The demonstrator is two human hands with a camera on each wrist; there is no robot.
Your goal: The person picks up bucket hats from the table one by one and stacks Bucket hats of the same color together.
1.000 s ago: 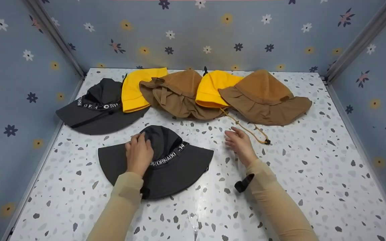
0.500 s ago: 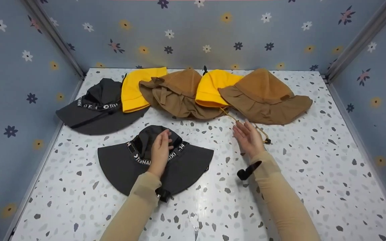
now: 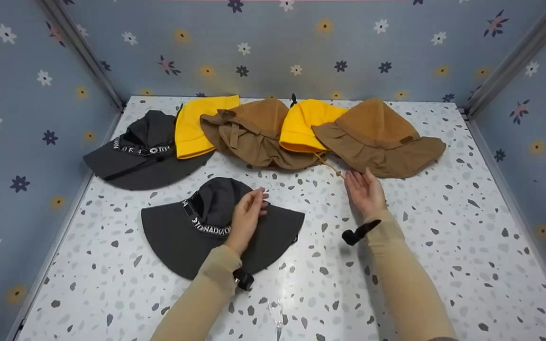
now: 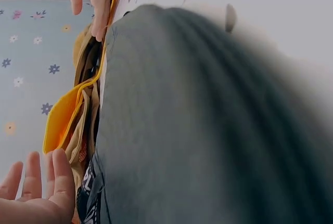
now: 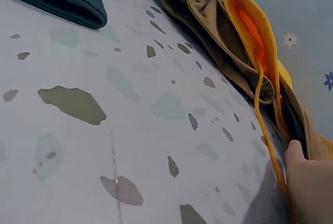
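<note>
A dark grey bucket hat [image 3: 183, 241] with a lettered band lies in front of the row. Over the right side of its crown is my left hand [image 3: 247, 215], fingers extended together and holding nothing; whether it touches the cloth I cannot tell. My right hand [image 3: 367, 194], palm turned inward and fingers spread a little, is just below the brim of the right brown hat [image 3: 379, 151]. It covers most of the yellow cord [image 3: 327, 163] hanging from the right yellow hat [image 3: 304, 128]. In the right wrist view, the cord [image 5: 268, 135] runs down beside the thumb.
At the back left lies another dark grey hat [image 3: 154, 173], partly under a yellow hat [image 3: 195, 132]. A second brown hat [image 3: 263, 147] sits between the two yellow ones. Flowered panels [image 3: 273, 42] enclose the speckled table [image 3: 443, 265] at the back and sides.
My left hand has slid from the left of the front hat's crown to its right side. My right hand has moved right and slightly farther away, toward the right brown hat, covering the cord.
</note>
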